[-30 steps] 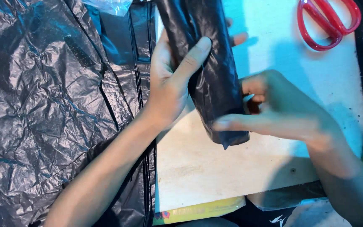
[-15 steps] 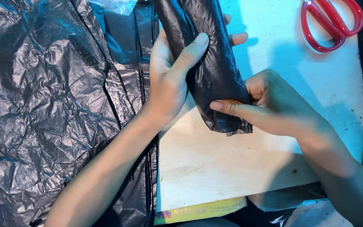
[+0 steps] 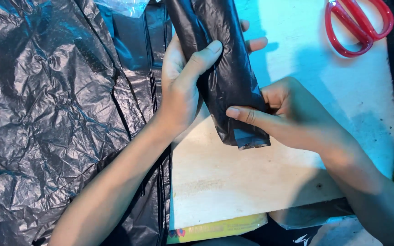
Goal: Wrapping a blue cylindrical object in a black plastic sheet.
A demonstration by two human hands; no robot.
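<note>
Already we have the black plastic roll (image 3: 224, 77) formed; our left hand (image 3: 183, 86) wraps it firmly, our right hand (image 3: 288, 114) pinches its lower end, not yet finished.

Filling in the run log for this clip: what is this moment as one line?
left hand: grips black plastic roll | right hand: pinches roll's lower end | surface: wooden board | nearby: red scissors, black plastic sheets

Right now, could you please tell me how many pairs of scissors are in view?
1: the red-handled scissors lie on the pale board's top right corner; blades are cut off by the frame.
</note>
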